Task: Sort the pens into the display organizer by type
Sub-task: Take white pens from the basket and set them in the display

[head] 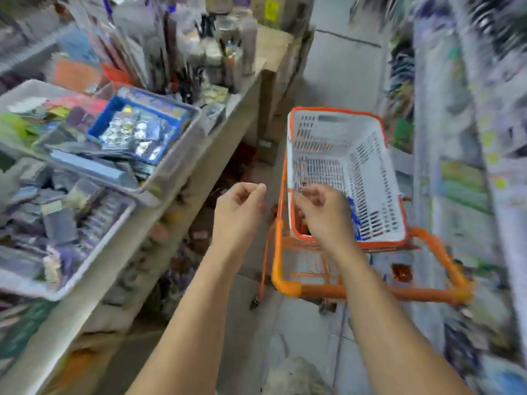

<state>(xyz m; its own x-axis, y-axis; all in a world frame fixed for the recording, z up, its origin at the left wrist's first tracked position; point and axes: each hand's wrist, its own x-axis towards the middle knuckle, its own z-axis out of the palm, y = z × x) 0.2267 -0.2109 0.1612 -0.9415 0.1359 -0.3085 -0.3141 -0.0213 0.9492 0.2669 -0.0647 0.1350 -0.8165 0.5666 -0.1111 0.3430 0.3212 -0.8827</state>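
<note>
my left hand and right hand hover loosely curled and holding nothing beside the white basket, where few blue pens seem left to sort.

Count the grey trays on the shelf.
2. One tray sits further back on the shelf, holding a blue box; the other tray lies nearer, at the left edge. Blur may hide more.
</note>
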